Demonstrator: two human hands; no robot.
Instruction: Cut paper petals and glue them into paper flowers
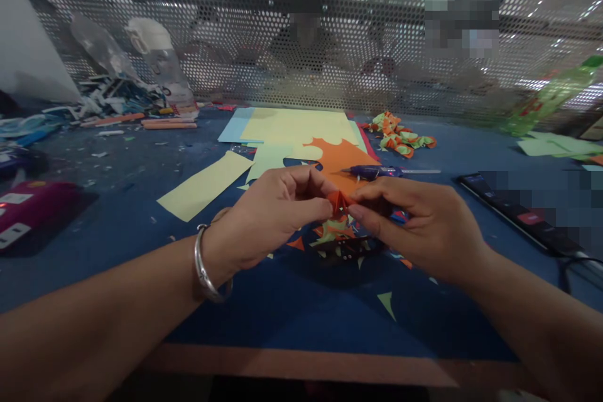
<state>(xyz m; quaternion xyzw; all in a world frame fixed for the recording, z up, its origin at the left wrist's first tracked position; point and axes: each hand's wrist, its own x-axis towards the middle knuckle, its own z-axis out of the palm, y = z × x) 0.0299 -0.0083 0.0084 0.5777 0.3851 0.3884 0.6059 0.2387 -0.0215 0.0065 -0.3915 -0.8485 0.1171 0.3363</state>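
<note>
A small folded orange paper piece [340,203] is pinched between my two hands above the middle of the table. My left hand [287,207], with a silver bangle at its wrist, grips its left side between thumb and fingers. The right side is held by my right hand [414,220]. Below them lie green and orange paper scraps [330,235] around a dark item that I cannot make out. Just behind my hands are a cut orange sheet [342,157] and a dark blue pen-like tool [377,171].
Pale yellow sheets [296,125] and a yellow strip [207,185] lie on the blue table [282,326]. Folded paper pieces [400,138] sit behind. A phone [522,217] and green bottle [551,97] are right; a clear bottle [164,69] and magenta case [38,207] left.
</note>
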